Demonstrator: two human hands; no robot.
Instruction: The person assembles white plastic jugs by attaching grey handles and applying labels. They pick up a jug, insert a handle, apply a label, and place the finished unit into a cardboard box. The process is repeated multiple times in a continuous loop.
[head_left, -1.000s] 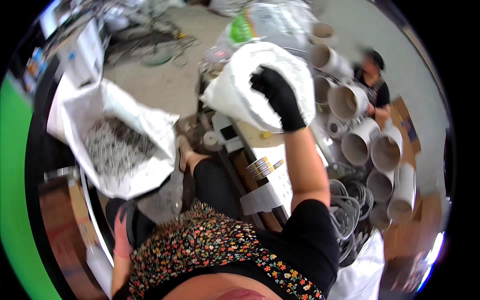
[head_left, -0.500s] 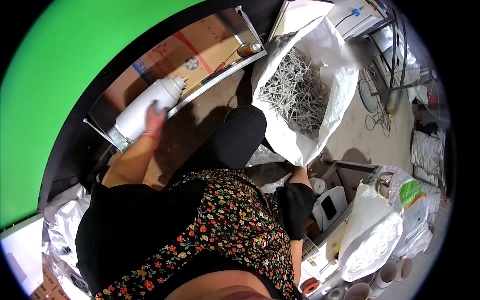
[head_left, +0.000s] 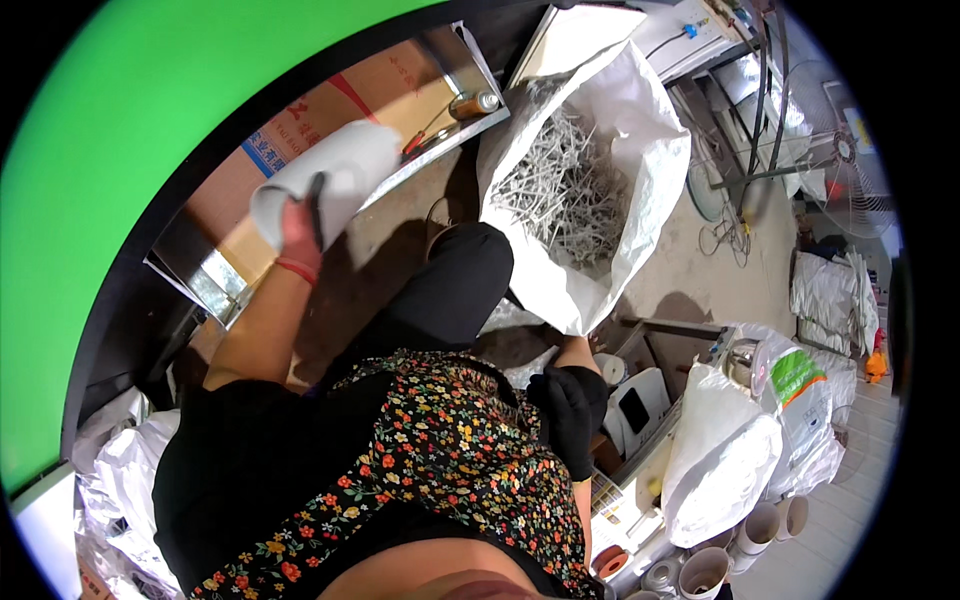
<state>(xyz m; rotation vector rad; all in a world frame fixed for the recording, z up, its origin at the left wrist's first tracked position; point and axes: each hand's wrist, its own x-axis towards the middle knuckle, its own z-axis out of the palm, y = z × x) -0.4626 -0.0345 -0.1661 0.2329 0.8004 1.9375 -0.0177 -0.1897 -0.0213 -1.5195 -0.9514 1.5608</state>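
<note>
My left hand (head_left: 302, 222) is wrapped around a white, bottle-like cylinder (head_left: 345, 168), blurred by motion. It is held at a slant above the metal-edged shelf at the upper left. Dark coverings show on the fingers, and a red band circles the wrist. In a black glove, my right hand (head_left: 568, 415) rests by my right knee. Its fingers blend into the dark cloth, so I cannot tell whether they are bent. Beyond my knees stands a white sack (head_left: 650, 150), its mouth wide, holding a heap of thin grey nail-like metal pieces (head_left: 565, 190).
A cardboard box (head_left: 310, 120) lies behind the shelf edge, near a small can (head_left: 473, 105) and a red-handled screwdriver (head_left: 414, 142). To the right are a drawer unit (head_left: 660, 355), a filled white bag (head_left: 720, 455) and several cups (head_left: 705, 570). A fan (head_left: 850, 150) stands far right.
My left hand has shifted the white cylinder up and to the right, off the shelf's left end. My right hand stays by the knee. The whole view has shifted slightly.
</note>
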